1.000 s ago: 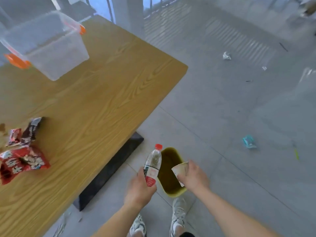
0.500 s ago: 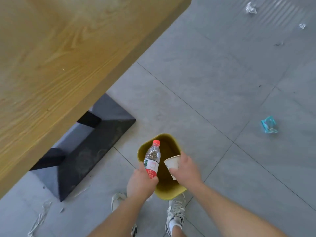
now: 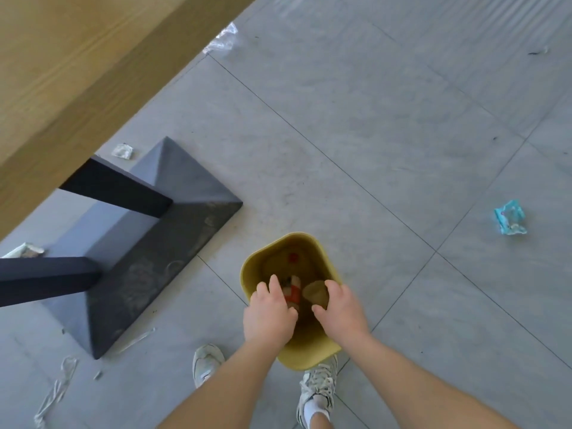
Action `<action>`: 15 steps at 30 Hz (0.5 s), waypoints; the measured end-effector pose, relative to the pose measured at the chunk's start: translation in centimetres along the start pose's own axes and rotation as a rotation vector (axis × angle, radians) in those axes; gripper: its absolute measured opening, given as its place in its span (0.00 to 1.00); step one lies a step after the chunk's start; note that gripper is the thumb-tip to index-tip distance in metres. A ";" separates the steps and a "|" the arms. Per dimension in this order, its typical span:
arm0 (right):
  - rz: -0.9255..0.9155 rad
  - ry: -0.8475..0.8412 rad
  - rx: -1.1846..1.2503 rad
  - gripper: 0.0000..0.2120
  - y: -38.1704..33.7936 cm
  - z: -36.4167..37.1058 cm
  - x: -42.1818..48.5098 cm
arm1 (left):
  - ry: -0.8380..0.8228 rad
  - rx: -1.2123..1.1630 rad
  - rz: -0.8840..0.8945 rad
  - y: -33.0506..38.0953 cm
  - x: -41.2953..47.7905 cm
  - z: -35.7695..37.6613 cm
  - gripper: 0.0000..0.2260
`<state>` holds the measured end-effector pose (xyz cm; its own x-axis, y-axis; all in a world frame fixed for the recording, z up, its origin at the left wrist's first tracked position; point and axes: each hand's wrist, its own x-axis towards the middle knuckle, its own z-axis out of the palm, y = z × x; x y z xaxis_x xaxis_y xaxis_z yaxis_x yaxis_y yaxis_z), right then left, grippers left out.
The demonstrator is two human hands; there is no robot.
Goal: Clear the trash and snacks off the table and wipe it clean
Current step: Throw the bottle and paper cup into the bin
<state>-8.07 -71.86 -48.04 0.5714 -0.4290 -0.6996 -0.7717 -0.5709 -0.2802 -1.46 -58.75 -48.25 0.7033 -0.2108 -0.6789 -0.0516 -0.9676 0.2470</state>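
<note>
both hands hang over the mouth of the yellow-green bin (image 3: 305, 356) that stands on the grey tiled floor (image 3: 387, 134) right in front of the person's white sneakers (image 3: 315, 390). the left hand (image 3: 267, 315) has its fingers (image 3: 274, 284) loosely spread and holding nothing, and the right hand (image 3: 342, 314) is the same, fingers (image 3: 335, 289) apart and curled a little, empty. down inside the bin lies the plastic bottle (image 3: 293, 291), its red cap (image 3: 292, 257) toward the far wall and its red-and-white label showing between the two hands, and just beside it sits the paper cup (image 3: 315, 293), in shadow under the right hand. the wooden worktop (image 3: 77, 63) fills the upper left, its edge running diagonally, with the dark legs and the grey pyramid-shaped base (image 3: 154, 236) beneath it. bits of litter lie about the floor: a teal wrapper (image 3: 510, 221) well off to the right, a clear crumpled piece (image 3: 221, 41) by the worktop's far edge, a small white scrap (image 3: 122, 150) behind the base, and torn strips (image 3: 57, 388) at the lower left.
</note>
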 end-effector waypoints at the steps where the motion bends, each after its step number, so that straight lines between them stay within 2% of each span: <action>1: -0.014 0.005 -0.018 0.28 0.4 0.2 0.5 | 0.016 0.053 0.043 0.0 0.4 0.4 0.32; 6: -0.043 -0.006 -0.087 0.27 1.4 0.9 1.9 | 0.049 0.234 0.185 -0.5 1.5 1.6 0.30; 15: -0.106 -0.013 -0.151 0.26 0.0 0.2 1.9 | 0.048 0.342 0.238 -1.5 1.2 -1.1 0.29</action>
<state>-7.05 -72.56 -49.46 0.6425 -0.3524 -0.6805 -0.6565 -0.7112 -0.2515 0.27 -57.39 -48.71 0.6748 -0.4356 -0.5957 -0.4439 -0.8844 0.1439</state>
